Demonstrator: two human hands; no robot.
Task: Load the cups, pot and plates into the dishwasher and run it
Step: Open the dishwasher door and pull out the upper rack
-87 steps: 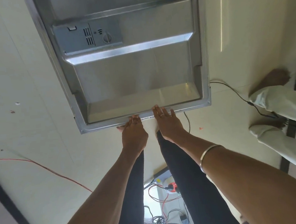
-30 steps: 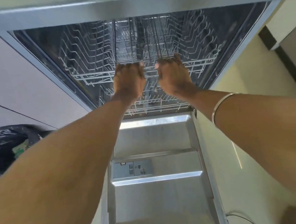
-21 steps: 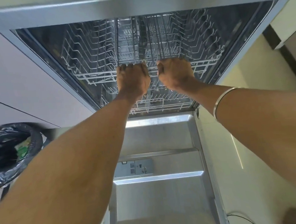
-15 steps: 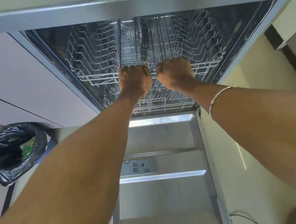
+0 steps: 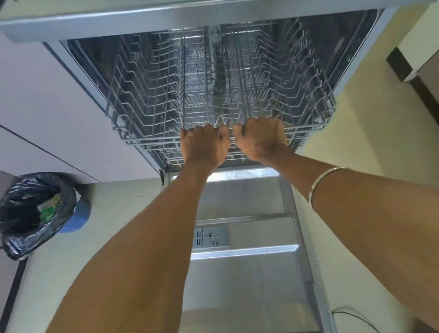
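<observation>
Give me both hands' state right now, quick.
Left hand: closed, gripping the front rail of the upper rack.
Right hand: closed, gripping the same rail.

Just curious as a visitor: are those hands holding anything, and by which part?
Yes. Both the left hand and right hand grip the upper wire rack by its front rail.

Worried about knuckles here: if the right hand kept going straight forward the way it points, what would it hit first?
Probably the upright wire tines of the upper rack, just past the front rail its fingers curl over. The right hand already grips that rail; depth beyond is unclear.
</observation>
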